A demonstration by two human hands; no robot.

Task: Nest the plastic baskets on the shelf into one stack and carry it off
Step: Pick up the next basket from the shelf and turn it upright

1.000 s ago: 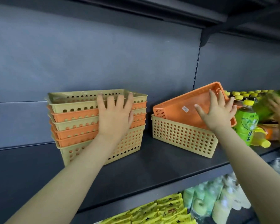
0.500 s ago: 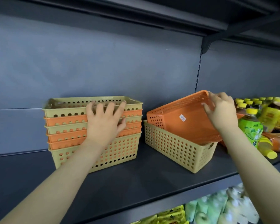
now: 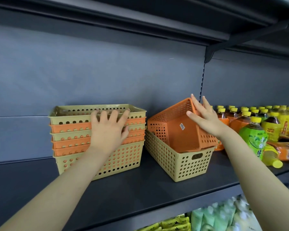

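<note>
Right hand (image 3: 205, 119) fingers spread flat on tilted orange basket (image 3: 178, 129); left hand (image 3: 109, 129) splayed against nested stack (image 3: 73, 135). Judged light, rigid, slippery; grip rims.

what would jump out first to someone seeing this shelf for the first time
Probably the orange basket, tipped at a steep angle inside a tan basket mid-shelf, with the right hand on its raised edge. Left of it stands a nested stack of tan and orange baskets, the left hand pressed flat against its front.
</note>
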